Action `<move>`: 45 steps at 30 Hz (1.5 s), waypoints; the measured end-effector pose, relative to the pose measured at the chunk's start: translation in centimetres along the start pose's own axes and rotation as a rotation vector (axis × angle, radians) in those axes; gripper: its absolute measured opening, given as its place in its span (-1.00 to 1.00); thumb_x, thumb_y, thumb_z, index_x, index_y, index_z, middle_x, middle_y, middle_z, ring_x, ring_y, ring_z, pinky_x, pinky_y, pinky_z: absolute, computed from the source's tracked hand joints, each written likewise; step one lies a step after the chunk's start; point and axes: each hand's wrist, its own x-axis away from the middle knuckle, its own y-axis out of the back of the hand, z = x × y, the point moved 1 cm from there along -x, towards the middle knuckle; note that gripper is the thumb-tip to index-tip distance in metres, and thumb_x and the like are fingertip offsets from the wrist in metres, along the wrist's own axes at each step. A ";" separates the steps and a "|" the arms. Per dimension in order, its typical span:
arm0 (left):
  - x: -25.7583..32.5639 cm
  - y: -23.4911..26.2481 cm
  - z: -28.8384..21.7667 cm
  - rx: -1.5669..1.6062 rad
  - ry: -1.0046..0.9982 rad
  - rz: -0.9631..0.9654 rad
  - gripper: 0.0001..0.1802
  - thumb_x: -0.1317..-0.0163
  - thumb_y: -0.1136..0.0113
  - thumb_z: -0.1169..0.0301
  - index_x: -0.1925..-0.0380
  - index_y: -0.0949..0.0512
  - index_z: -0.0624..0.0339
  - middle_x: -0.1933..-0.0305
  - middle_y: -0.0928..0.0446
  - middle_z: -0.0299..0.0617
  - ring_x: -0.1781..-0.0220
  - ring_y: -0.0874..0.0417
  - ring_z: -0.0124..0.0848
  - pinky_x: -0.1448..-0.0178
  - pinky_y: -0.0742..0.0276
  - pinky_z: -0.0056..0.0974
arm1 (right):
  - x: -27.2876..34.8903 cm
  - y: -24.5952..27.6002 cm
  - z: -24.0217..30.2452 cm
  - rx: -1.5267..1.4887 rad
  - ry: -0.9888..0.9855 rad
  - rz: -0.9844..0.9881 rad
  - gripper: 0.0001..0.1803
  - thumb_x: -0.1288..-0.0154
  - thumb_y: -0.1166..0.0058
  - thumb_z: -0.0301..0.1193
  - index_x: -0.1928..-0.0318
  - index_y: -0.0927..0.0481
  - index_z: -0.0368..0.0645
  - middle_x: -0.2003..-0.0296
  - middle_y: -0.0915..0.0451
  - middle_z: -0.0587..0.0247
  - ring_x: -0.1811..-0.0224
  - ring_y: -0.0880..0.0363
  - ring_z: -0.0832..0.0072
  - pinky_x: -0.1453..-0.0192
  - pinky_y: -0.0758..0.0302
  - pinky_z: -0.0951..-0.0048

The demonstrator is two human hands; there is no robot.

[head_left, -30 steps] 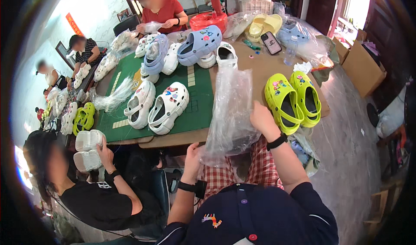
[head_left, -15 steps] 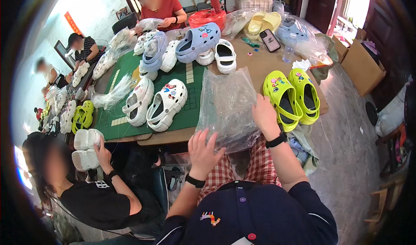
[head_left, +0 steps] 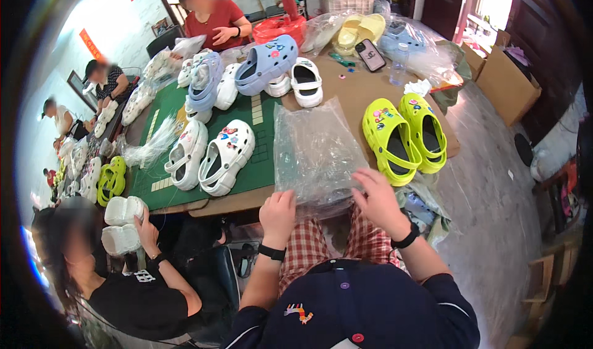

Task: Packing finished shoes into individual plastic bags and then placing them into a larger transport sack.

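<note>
From the head camera, the left hand (head_left: 278, 216) and the right hand (head_left: 377, 201) are both gripping the near edge of a crinkled clear plastic bag (head_left: 318, 154), which is lying flat at the table's front edge. Just right of the bag, a pair of neon yellow-green foam clogs (head_left: 404, 136) is sitting on the brown tabletop (head_left: 352, 89). White charm-decorated clogs (head_left: 213, 154) are resting on the green mat (head_left: 259, 151) to the left.

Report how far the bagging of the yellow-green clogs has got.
Done: the yellow-green clogs stand paired on the table, charms fitted. In hand: the clear plastic bag lies flat at the table edge, with the left hand and right hand on its near end. Left: both clogs are outside the bag, which holds nothing visible.
</note>
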 end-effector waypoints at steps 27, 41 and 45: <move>-1.8 -0.2 -1.8 0.095 -0.157 0.107 -0.64 -0.13 -0.23 0.31 0.02 -0.57 -0.02 0.26 -0.49 -0.13 0.21 -0.55 -0.13 0.19 -0.49 -0.09 | -2.0 13.3 -8.7 -0.852 -0.492 -0.018 -0.67 -0.32 0.00 -0.48 -0.05 -0.53 -0.34 0.05 -0.63 0.14 0.08 -0.63 0.46 0.01 -0.57 0.48; -8.5 -0.1 -2.8 0.468 0.144 0.352 -0.66 -0.34 0.00 0.21 0.07 -0.59 0.17 0.14 -0.61 0.10 0.07 -0.61 0.01 0.01 -0.53 -0.15 | 1.1 4.8 -3.3 -0.736 -0.321 0.836 -0.65 -0.25 -0.01 -0.39 0.01 -0.55 -0.35 0.11 -0.66 0.17 0.13 -0.59 0.51 0.06 -0.49 0.45; -8.5 0.2 -1.9 0.482 0.021 0.341 -0.69 -0.31 -0.01 0.23 0.08 -0.60 0.12 0.16 -0.61 0.05 0.09 -0.61 0.00 0.04 -0.53 -0.10 | -0.6 4.3 -1.6 -0.340 -0.222 0.562 -0.69 -0.20 0.01 -0.38 0.16 -0.57 -0.38 0.31 -0.64 -0.07 0.29 -0.63 0.23 0.18 -0.51 0.32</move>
